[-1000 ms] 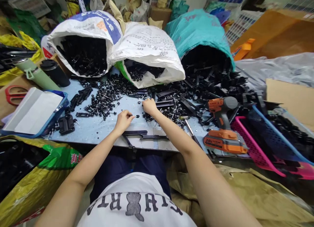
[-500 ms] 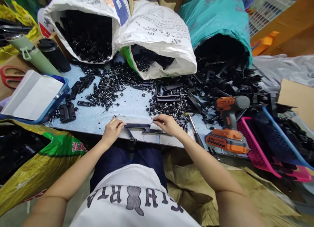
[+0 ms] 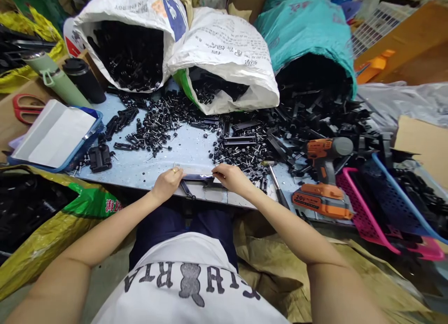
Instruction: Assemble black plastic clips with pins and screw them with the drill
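My left hand (image 3: 168, 183) is closed, its fingertips pinching the left end of a long black plastic bar (image 3: 196, 177) near the table's front edge. A thin metal screw (image 3: 174, 165) sticks up from between its fingers. At the bar's right end, my right hand (image 3: 231, 176) is closed in a pinch; its fingertips hide most of a small screw held against the bar. A second black arm (image 3: 187, 190) angles down from the bar toward the table edge. More dark plastic beneath the right hand is partly covered.
Black-headed screws (image 3: 154, 128) and black plastic parts (image 3: 241, 140) lie heaped beyond my hands. Behind stand a white sack (image 3: 224, 44) and a teal sack (image 3: 304, 30). At right are a hammer (image 3: 279, 189), an orange cordless drill (image 3: 324, 198) and a pink basket (image 3: 371, 221).
My left hand has moved slightly right along the bar's end. My right hand has shifted left, bringing its pinched screw from beside the bar onto its right end.
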The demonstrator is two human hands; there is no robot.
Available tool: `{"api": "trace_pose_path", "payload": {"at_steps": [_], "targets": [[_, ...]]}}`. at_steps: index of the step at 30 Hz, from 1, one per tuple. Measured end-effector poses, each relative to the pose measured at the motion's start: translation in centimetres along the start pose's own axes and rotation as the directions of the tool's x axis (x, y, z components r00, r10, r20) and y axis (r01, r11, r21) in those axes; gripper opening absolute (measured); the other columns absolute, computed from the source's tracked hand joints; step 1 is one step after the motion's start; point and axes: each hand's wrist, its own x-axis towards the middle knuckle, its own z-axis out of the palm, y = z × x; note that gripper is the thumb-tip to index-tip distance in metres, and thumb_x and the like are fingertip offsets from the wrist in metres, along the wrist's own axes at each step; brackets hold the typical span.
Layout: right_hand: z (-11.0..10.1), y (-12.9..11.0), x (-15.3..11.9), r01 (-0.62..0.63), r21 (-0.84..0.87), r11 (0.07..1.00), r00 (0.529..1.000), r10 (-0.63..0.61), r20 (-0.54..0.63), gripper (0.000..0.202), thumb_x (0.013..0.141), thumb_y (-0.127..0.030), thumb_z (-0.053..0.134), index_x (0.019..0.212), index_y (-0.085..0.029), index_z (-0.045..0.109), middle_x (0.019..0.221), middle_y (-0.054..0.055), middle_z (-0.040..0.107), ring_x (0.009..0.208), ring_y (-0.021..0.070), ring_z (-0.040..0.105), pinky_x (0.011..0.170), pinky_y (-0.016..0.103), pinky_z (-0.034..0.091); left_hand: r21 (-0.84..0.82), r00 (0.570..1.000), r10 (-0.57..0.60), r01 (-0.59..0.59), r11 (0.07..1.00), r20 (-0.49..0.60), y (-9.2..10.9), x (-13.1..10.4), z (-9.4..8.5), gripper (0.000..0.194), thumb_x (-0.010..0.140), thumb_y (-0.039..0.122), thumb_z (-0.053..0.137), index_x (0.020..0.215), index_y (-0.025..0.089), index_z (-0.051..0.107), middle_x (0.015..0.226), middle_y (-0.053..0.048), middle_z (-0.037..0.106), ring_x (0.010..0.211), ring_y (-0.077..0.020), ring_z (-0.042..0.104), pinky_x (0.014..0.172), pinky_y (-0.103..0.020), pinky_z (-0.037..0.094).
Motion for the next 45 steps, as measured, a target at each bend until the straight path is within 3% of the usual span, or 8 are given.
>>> {"api": "trace_pose_path", "payload": {"at_steps": [10,16,21,24,27,31,36,45], "targets": [[0.6,1.2,-0.8,0.074,-0.018,0.997,0.993,-0.075,-0.091,0.016,0.087,-0.018,0.051,0.085,-0.015,0.067,0.082,0.007,0.065,0.075,0.0159,0.06,0.066,0.024,0.043,-0.141,1.0,-0.011,0.009,0.99,-0.012,-0.9,0.0,0.4,0.022,0.093,0.025,0.041,0.1,0.015,0.06,0.081,-0.008,0.065,0.076,-0.0169,0.062,0.07,-0.03,0.051],[2.1,1.5,-0.9,0.137,-0.091,0.986,0.991,-0.136,0.013,0.021,0.088,-0.015,0.047,0.084,-0.015,0.067,0.076,0.007,0.063,0.073,0.0156,0.059,0.067,0.025,0.044,-0.127,0.988,-0.001,0.021,0.992,0.157,4.3,2.0,0.2,0.035,0.087,0.034,0.051,0.117,0.016,0.053,0.117,-0.015,0.058,0.115,-0.0281,0.049,0.098,-0.047,0.034],[5.2,4.2,-2.9,0.203,0.106,0.973,0.964,-0.179,-0.197,0.029,0.092,-0.029,0.046,0.113,-0.017,0.061,0.103,0.011,0.063,0.095,0.0176,0.058,0.083,0.031,0.047,-0.18,0.928,-0.048,0.122,0.976,0.369,6.7,4.3,2.6,0.056,0.076,0.048,0.063,0.116,0.01,0.051,0.106,-0.017,0.06,0.105,-0.03,0.052,0.088,-0.043,0.039],[5.4,4.7,-4.1,0.176,0.079,0.981,0.973,-0.161,-0.167,0.037,0.092,-0.035,0.046,0.125,-0.022,0.053,0.112,0.01,0.061,0.101,0.019,0.056,0.087,0.036,0.046,-0.25,0.966,0.03,0.037,0.968,0.256,6.3,3.4,2.6,0.045,0.081,0.041,0.059,0.113,0.011,0.054,0.109,-0.015,0.06,0.106,-0.0265,0.052,0.088,-0.038,0.04],[5.2,3.2,-3.5,0.141,-0.028,0.99,0.975,-0.144,-0.169,0.039,0.092,-0.038,0.043,0.126,-0.022,0.053,0.117,0.012,0.058,0.105,0.0217,0.054,0.088,0.039,0.044,-0.197,0.981,-0.11,0.141,0.97,0.16,6.0,0.9,1.4,0.028,0.088,0.037,0.047,0.088,0.014,0.064,0.085,-0.012,0.064,0.089,-0.0236,0.059,0.077,-0.035,0.044],[6.0,-0.6,0.2,0.296,-0.006,0.955,0.941,-0.293,-0.166,0.045,0.093,-0.042,0.04,0.13,-0.02,0.049,0.13,0.014,0.05,0.114,0.0232,0.049,0.094,0.04,0.042,0.031,0.829,-0.482,0.495,0.868,0.284,6.8,-1.3,0.1,0.039,0.088,0.041,0.043,0.07,0.014,0.066,0.064,-0.011,0.063,0.067,-0.0245,0.062,0.06,-0.034,0.043],[8.0,-3.2,3.3,0.36,0.148,0.921,0.932,-0.349,-0.098,0.045,0.096,-0.039,0.032,0.136,-0.021,0.042,0.124,0.011,0.055,0.114,0.0193,0.051,0.093,0.035,0.044,0.164,0.612,-0.668,0.673,0.721,0.423,7.4,-0.5,0.1,0.042,0.085,0.044,0.043,0.078,0.013,0.071,0.073,-0.015,0.068,0.069,-0.0272,0.066,0.058,-0.033,0.044],[8.7,-3.4,2.8,0.28,0.101,0.955,0.957,-0.27,-0.101,0.044,0.096,-0.036,0.031,0.136,-0.023,0.042,0.113,0.011,0.06,0.103,0.0195,0.054,0.089,0.035,0.047,0.127,0.59,-0.668,0.699,0.704,0.454,6.0,-0.2,0.3,0.04,0.084,0.041,0.044,0.079,0.012,0.072,0.077,-0.017,0.07,0.074,-0.0284,0.067,0.064,-0.033,0.045]]}}
